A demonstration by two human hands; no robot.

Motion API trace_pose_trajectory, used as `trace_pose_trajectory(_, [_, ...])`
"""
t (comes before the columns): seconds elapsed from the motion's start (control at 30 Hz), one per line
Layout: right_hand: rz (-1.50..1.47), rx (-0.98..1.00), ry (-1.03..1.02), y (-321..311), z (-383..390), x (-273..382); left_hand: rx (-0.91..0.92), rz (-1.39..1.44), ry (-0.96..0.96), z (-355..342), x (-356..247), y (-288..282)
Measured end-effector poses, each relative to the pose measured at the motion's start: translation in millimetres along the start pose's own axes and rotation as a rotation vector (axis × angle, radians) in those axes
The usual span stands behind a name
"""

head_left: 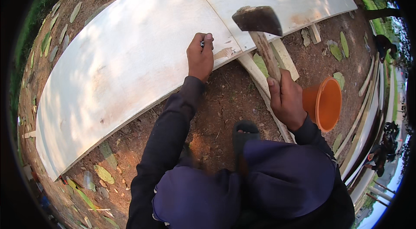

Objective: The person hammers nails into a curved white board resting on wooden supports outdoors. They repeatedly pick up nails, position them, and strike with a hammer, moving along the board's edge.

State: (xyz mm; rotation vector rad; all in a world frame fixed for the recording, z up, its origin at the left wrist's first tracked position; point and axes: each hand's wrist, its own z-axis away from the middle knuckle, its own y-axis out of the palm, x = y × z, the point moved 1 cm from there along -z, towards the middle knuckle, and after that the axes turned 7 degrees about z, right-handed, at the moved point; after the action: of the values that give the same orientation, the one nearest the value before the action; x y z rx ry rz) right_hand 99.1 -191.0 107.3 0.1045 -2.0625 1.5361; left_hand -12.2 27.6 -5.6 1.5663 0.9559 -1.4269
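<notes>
Pale, whitish panels [125, 62] meet at a seam in front of you, and just left of that seam, over the near edge, your left hand [200, 59] is curled nearly into a fist, pinching small shiny metal pieces [202, 44] that its fingers mostly hide. Your right hand [287, 100] wraps firmly around the wooden handle of a hatchet [258, 20], its dark head up over the right panel, while an orange bucket [309, 98] sits on the brown soil [221, 95] beyond your right wrist.
</notes>
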Motion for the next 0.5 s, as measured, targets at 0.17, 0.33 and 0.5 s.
trace_pose_trajectory(0.17, [0.132,0.191,0.146,22.2,23.1,-53.5,0.02,0.025,0.039,-0.2,-4.9,19.4])
trace_pose_trajectory(0.33, [0.043,-0.057,0.041,-9.6,-6.6,3.6,0.025,0.001,0.008,-0.4,-0.4,1.2])
trace_pose_trajectory(0.5, [0.233,0.295,0.088,36.8,19.6,-42.4,0.054,-0.002,0.056,-0.3,-2.7,17.3])
